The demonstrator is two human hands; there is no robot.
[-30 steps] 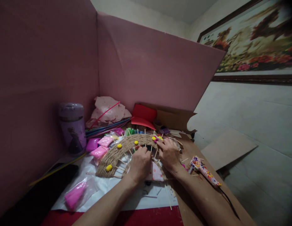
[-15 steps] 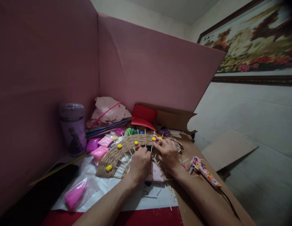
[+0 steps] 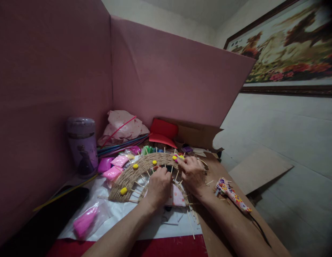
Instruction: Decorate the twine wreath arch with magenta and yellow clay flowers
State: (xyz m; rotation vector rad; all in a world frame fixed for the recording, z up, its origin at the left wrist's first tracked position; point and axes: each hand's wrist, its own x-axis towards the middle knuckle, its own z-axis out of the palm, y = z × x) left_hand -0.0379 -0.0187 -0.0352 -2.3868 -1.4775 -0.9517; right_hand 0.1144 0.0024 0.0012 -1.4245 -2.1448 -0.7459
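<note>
A person's two bare hands work over a twine-wrapped arch point(image 3: 144, 160), which stands curve-up at the middle of a cluttered tabletop. The left hand point(image 3: 160, 185) is curled in the arch's hollow, fingers bent in among its spokes; whether it pinches one cannot be told. The right hand point(image 3: 194, 175) bends over the arch's right side, its fingers close together and reaching a small cluster of yellow and pink pieces point(image 3: 174, 157) on the upper band; whether they grip a piece is hidden. Three yellow ovals point(image 3: 154, 162) dot the band left of the cluster, thin wooden sticks poke out along the arch's rim, and dotted fabric point(image 3: 179, 197) shows at its inner base. Beneath the arch spreads a white sheet point(image 3: 152, 228), with a bagged pink packet point(image 3: 85, 221) to its lower left. Pink packets point(image 3: 120, 160) crowd the arch's upper left, beside a purple tumbler point(image 3: 84, 150) farther out. To the arch's right lies a flower-patterned tool point(image 3: 232, 195) with a dark cord. Behind the arch sit a crumpled pale-pink sheet point(image 3: 123, 126), red card point(image 3: 163, 134) and torn cardboard point(image 3: 199, 135), backed by pink panels point(image 3: 168, 71); a framed picture point(image 3: 289, 46) hangs high to its right.
</note>
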